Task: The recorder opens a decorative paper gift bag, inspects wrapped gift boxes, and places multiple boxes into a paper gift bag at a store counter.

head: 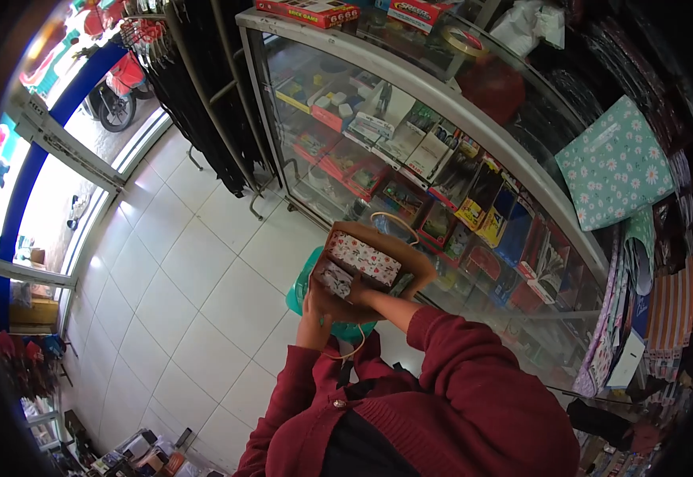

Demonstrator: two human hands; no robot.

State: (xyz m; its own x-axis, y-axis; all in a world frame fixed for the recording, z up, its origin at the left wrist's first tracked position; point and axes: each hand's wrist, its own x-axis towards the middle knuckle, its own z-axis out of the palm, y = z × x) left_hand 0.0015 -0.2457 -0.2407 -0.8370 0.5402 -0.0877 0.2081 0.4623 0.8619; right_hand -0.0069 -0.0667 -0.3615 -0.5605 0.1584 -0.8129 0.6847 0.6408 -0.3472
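Observation:
A brown paper bag [421,271] with cord handles stands with its mouth open above a teal plastic stool [296,292]. Inside the bag lies a box with a floral pattern [365,258], and beside it a smaller whitish patterned item [334,279]. My left hand [314,319] grips the near left side of the bag. Deep inside the bag is my right hand [358,291], at the patterned item; its fingers are partly hidden, so whether it holds the item cannot be told. One cord handle [397,219] arches over the far side, and the other hangs near my legs.
A glass display case [334,45] full of stationery runs along the right. Dark garments hang on a metal rack [215,98] at the upper left. A daisy-patterned bag [617,164] lies at the right. Goods are piled at the lower left, and a glass door frame [54,274] borders the tiled floor.

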